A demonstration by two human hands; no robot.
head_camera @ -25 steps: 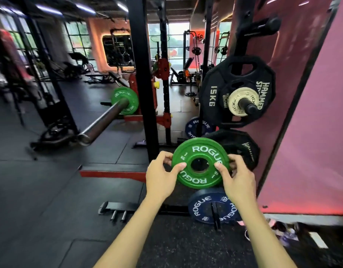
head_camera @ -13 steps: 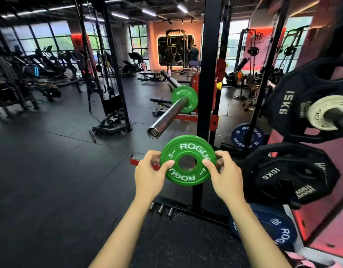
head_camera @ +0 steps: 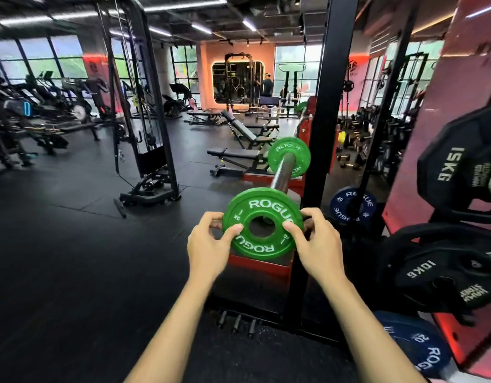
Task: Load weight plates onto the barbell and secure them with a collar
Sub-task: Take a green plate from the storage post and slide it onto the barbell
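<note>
The plate (head_camera: 262, 223), green and marked 1 kg, is held upright at chest height, its face toward the camera. The bar (head_camera: 283, 172) runs directly away from the hands; its near end shows through the plate's bore, so bore and sleeve look nearly aligned. Left hand (head_camera: 208, 244) and right hand (head_camera: 316, 240) pinch opposite rims, thumbs on the face, fingers curled behind. Another green plate (head_camera: 289, 157) sits farther along. No collar seen.
</note>
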